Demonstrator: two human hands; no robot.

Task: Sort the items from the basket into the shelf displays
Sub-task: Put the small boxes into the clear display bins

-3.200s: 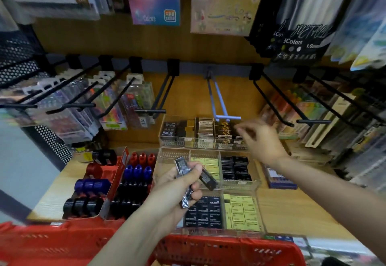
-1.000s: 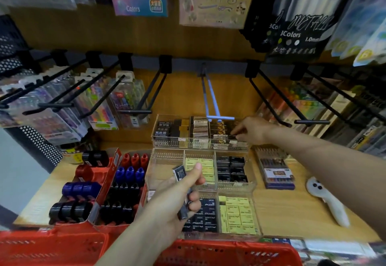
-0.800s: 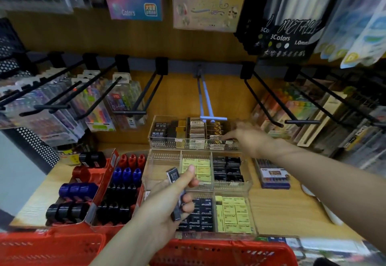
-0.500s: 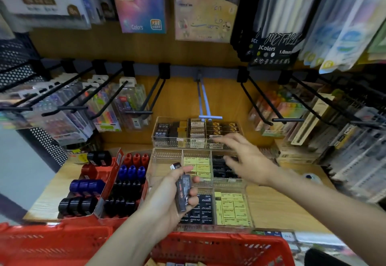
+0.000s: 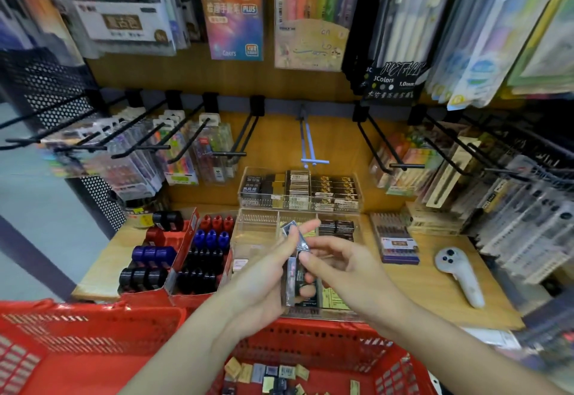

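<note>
Small packets [image 5: 273,373] lie loose in the red basket [image 5: 93,342] at the bottom of the view. Just above the basket's far rim, the left hand [image 5: 267,273] grips 2 dark packs [image 5: 295,267], while the right hand [image 5: 344,267] pinches them with its fingertips. Beyond the basket stand clear acrylic trays [image 5: 257,233] of erasers.

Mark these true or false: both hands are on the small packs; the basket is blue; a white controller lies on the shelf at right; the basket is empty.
1. Both hands are on the packs: true; left hand holds them, right hand pinches one.
2. The basket is blue: false, it is red.
3. A white controller lies on the shelf at right: true.
4. The basket is empty: false, small items lie inside.
</note>
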